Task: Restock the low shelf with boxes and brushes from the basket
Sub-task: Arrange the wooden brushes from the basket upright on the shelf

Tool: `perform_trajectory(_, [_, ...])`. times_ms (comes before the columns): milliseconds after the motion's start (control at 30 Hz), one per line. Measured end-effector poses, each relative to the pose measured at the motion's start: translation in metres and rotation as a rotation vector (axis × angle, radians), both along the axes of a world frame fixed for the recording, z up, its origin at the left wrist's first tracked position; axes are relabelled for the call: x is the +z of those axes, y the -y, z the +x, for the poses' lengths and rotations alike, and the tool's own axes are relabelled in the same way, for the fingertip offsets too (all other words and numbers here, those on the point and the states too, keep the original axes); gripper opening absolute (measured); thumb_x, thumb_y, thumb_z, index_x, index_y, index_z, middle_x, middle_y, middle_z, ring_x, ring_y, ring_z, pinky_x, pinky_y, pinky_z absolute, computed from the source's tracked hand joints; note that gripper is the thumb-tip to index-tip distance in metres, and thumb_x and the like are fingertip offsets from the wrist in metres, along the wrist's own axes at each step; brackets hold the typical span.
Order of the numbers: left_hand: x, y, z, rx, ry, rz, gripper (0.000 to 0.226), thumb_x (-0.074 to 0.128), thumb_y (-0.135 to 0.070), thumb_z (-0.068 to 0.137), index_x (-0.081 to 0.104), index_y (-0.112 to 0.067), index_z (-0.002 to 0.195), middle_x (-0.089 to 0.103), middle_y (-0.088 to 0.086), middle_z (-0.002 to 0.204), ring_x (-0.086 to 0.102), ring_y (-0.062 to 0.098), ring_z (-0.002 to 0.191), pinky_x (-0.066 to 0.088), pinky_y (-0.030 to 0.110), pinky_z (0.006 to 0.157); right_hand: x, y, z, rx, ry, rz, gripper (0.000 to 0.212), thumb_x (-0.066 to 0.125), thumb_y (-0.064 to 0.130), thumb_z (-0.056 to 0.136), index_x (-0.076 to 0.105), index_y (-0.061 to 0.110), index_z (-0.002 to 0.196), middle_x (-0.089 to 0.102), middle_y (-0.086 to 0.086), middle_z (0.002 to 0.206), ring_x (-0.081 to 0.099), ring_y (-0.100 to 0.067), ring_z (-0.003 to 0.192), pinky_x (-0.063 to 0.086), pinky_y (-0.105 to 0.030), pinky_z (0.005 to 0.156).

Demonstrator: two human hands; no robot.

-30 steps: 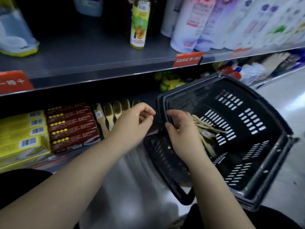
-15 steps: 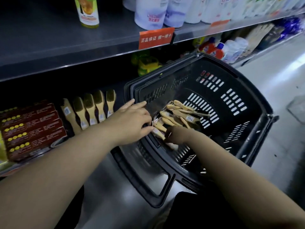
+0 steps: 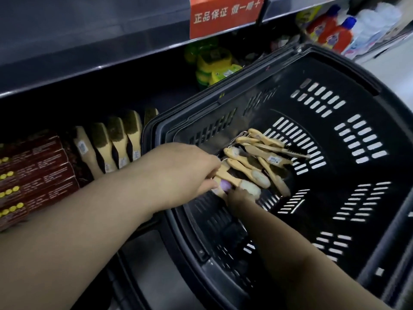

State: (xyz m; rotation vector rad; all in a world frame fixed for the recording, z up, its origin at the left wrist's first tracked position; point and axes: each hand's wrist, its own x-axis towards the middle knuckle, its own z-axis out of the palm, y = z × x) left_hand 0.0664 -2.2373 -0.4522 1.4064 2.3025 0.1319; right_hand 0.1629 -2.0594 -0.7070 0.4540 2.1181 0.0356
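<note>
Since before, the left hand (image 3: pixel 185 173) has closed its fingers on handles of the wooden brushes (image 3: pixel 257 157) heaped by the left wall of the basket (image 3: pixel 330 171), likely gathering several together, while fingers of the right hand (image 3: pixel 240 198) are hidden.

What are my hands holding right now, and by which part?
The left hand grips a wooden brush by its handle; the right hand touches its bristle head, grip unclear.

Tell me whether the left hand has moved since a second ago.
Yes. The left hand crossed rightward over the basket rim, from outside it to the brushes inside.
</note>
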Motion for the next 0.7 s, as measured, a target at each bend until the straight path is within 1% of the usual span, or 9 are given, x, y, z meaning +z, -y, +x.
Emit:
perform_trajectory(133, [-0.007, -0.009, -0.004, 0.01, -0.014, 0.053, 0.018, 0.045, -0.036, 0.095, 0.05, -0.023, 0.107, 0.058, -0.008, 0.096, 0.052, 0.013, 0.087, 0.046, 0.032, 0.073, 0.056, -0.021, -0.028, -0.081, 0.112, -0.395, 0.063, 0.062, 0.032, 0.086, 0.037, 0.014, 0.141, 0.045, -0.01, 0.139, 0.046, -0.03, 0.125, 0.041, -0.041, 0.102])
perform_trajectory(200, [-0.011, -0.017, -0.005, 0.021, -0.002, 0.058, 0.018, 0.05, -0.028, 0.093, 0.05, -0.022, 0.11, 0.056, -0.006, 0.103, 0.052, 0.015, 0.097, 0.045, 0.033, 0.079, 0.107, -0.032, -0.041, -0.06, 0.122, -0.571, 0.047, 0.067, 0.029, 0.082, 0.048, 0.023, 0.125, 0.055, -0.003, 0.121, 0.055, -0.022, 0.112, 0.047, -0.032, 0.09])
perform_trajectory(267, [-0.013, -0.026, -0.004, 0.038, 0.026, 0.039, 0.031, 0.056, -0.027, 0.091, 0.044, -0.023, 0.119, 0.053, -0.004, 0.112, 0.049, 0.019, 0.108, 0.043, 0.033, 0.083, 0.151, -0.035, -0.043, -0.052, -0.052, -0.674, 0.028, 0.07, 0.022, 0.078, 0.056, 0.031, 0.101, 0.058, 0.009, 0.093, 0.056, -0.002, 0.085, 0.044, -0.015, 0.074])
perform_trajectory(333, [-0.014, -0.033, 0.0, 0.071, 0.087, -0.052, 0.042, 0.055, -0.035, 0.091, 0.036, -0.022, 0.126, 0.052, 0.0, 0.113, 0.05, 0.022, 0.106, 0.041, 0.034, 0.08, 0.187, -0.031, -0.042, 0.01, -0.288, -0.708, 0.029, 0.071, 0.017, 0.071, 0.061, 0.028, 0.095, 0.057, 0.013, 0.08, 0.05, 0.004, 0.069, 0.039, -0.01, 0.064])
perform_trajectory(400, [-0.019, -0.038, 0.004, 0.129, 0.136, -0.163, 0.037, 0.051, -0.038, 0.093, 0.038, -0.017, 0.12, 0.05, 0.0, 0.09, 0.051, 0.023, 0.086, 0.038, 0.033, 0.067, 0.206, -0.031, -0.041, 0.05, -0.493, -0.771, 0.036, 0.072, 0.019, 0.063, 0.059, 0.031, 0.095, 0.057, 0.017, 0.083, 0.053, 0.007, 0.074, 0.039, -0.008, 0.066])
perform_trajectory(467, [-0.021, -0.042, 0.003, 0.207, 0.12, -0.217, 0.028, 0.053, -0.031, 0.093, 0.045, -0.014, 0.113, 0.043, -0.002, 0.076, 0.049, 0.022, 0.076, 0.037, 0.032, 0.063, 0.207, -0.035, -0.044, -0.055, -0.678, -0.834, 0.057, 0.079, 0.02, 0.062, 0.052, 0.034, 0.111, 0.056, 0.018, 0.099, 0.054, 0.006, 0.089, 0.041, -0.006, 0.076])
perform_trajectory(533, [-0.019, -0.044, -0.002, 0.328, 0.125, -0.185, 0.022, 0.053, -0.024, 0.093, 0.049, -0.011, 0.11, 0.045, 0.0, 0.078, 0.048, 0.022, 0.076, 0.036, 0.031, 0.063, 0.183, -0.041, -0.05, -0.274, -0.861, -0.768, 0.076, 0.083, 0.023, 0.066, 0.041, 0.025, 0.13, 0.053, 0.008, 0.117, 0.053, -0.004, 0.104, 0.042, -0.013, 0.087])
perform_trajectory(600, [-0.016, -0.045, -0.005, 0.432, 0.202, -0.112, 0.014, 0.05, -0.023, 0.096, 0.046, -0.012, 0.104, 0.045, 0.0, 0.078, 0.045, 0.018, 0.071, 0.034, 0.027, 0.058, 0.143, -0.046, -0.053, -0.455, -0.884, -0.558, 0.075, 0.078, 0.028, 0.074, 0.036, 0.014, 0.134, 0.052, 0.0, 0.124, 0.052, -0.014, 0.112, 0.042, -0.025, 0.092])
perform_trajectory(700, [-0.017, -0.043, -0.006, 0.499, 0.403, -0.024, 0.013, 0.046, -0.024, 0.097, 0.038, -0.014, 0.095, 0.056, 0.002, 0.086, 0.055, 0.018, 0.075, 0.041, 0.03, 0.06, 0.069, -0.044, -0.039, -0.365, -0.381, -0.296, 0.067, 0.065, 0.04, 0.084, 0.037, 0.008, 0.137, 0.048, -0.01, 0.134, 0.048, -0.028, 0.121, 0.039, -0.037, 0.101])
